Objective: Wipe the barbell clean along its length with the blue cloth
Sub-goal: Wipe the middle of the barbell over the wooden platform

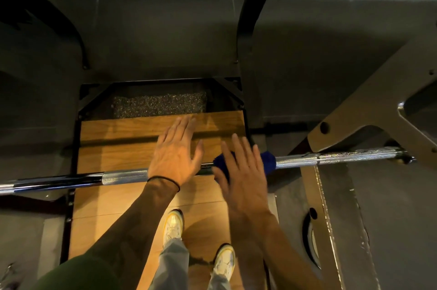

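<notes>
Barbell (331, 158) lying crosswise above wooden platform (113, 147). Cloth (268, 162) sitting on barbell, right of centre. Right hand (243, 171) lying over cloth. Left hand (176, 154) hovering over barbell, just left of cloth. Shoes (173, 224) standing on platform, nearer than barbell.

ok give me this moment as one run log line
left hand: open, flat above barbell | right hand: open, fingers straight over blue cloth | cloth: draped on bar | bar: across wooden platform

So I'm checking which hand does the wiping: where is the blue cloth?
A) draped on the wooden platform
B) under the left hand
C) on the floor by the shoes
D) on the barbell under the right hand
D: the blue cloth sits on the barbell, beneath the right hand with straight fingers.
</notes>
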A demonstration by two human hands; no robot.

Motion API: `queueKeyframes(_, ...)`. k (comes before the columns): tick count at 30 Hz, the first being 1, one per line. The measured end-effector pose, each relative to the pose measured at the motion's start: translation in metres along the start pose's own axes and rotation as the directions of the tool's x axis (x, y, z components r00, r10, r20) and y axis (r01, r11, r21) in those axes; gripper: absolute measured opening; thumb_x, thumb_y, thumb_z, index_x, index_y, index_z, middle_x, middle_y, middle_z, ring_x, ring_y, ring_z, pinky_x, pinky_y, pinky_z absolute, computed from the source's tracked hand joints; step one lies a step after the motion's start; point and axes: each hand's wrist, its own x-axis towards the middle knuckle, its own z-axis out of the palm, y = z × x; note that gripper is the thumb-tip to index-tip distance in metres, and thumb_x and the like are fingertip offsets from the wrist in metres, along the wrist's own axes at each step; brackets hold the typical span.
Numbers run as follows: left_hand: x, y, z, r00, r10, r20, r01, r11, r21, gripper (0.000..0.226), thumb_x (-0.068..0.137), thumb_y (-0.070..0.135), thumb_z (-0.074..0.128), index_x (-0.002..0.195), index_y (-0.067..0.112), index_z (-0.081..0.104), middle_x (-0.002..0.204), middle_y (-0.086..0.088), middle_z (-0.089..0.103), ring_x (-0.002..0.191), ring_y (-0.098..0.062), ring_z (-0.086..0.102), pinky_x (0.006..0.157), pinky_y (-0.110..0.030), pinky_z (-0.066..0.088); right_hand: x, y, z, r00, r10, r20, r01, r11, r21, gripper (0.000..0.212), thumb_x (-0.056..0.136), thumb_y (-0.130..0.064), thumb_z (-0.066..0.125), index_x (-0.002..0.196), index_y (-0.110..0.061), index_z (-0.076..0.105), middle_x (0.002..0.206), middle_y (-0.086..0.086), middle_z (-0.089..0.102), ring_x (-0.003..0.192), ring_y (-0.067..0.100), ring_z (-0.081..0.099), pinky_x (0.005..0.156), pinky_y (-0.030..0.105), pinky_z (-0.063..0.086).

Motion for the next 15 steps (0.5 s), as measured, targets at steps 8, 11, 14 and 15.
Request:
queueKeyframes(8,0.001,-0.003,0.003,1.000,0.010,0.008,-0.010,1.000,0.002,0.065,0.099,0.053,0.021,0.152,0.017,0.027,0.160,-0.007,0.026,0.149,-0.019,0.018,0.120,-0.041,0.019,-0.018,-0.013,0.006,0.947,0.315,-0.065,-0.314,0.949,0.027,0.074,0.105,-0.062,0.006,0.159,-0.018,0.030,0.168,0.015,0.016,0.157,0.034,0.004,0.126,0.049,-0.003)
queueKeyframes(11,0.001,-0.002,0.000,1.000,0.002,0.003,-0.002,1.000,-0.003,0.067,0.098,0.054,0.020,0.153,0.017,0.027,0.160,-0.006,0.027,0.149,-0.018,0.018,0.119,-0.040,0.017,-0.027,0.006,0.008,0.997,-0.072,0.010,0.072,0.996,-0.054,0.065,0.108,-0.058,0.011,0.161,-0.022,0.021,0.170,0.010,0.015,0.157,0.030,0.011,0.126,0.047,0.004)
queueKeyframes(14,0.001,0.000,-0.001,1.000,0.010,0.010,-0.010,1.000,0.020,0.067,0.098,0.054,0.019,0.153,0.017,0.027,0.161,-0.006,0.025,0.149,-0.018,0.017,0.119,-0.037,0.014,-0.026,0.071,0.002,0.990,-0.128,-0.057,0.125,0.991,-0.055,0.062,0.109,-0.054,0.016,0.160,-0.021,0.024,0.168,0.009,0.022,0.156,0.026,0.016,0.126,0.050,0.012)
queueKeyframes(15,0.001,0.000,-0.002,1.000,0.013,0.014,-0.014,1.000,0.027,0.067,0.098,0.054,0.018,0.153,0.017,0.027,0.161,-0.006,0.024,0.150,-0.018,0.016,0.119,-0.038,0.014,-0.026,0.079,-0.002,0.995,0.002,-0.101,0.001,1.000,0.031,0.063,0.109,-0.054,0.018,0.159,-0.018,0.030,0.166,0.009,0.027,0.156,0.026,0.018,0.125,0.054,0.014)
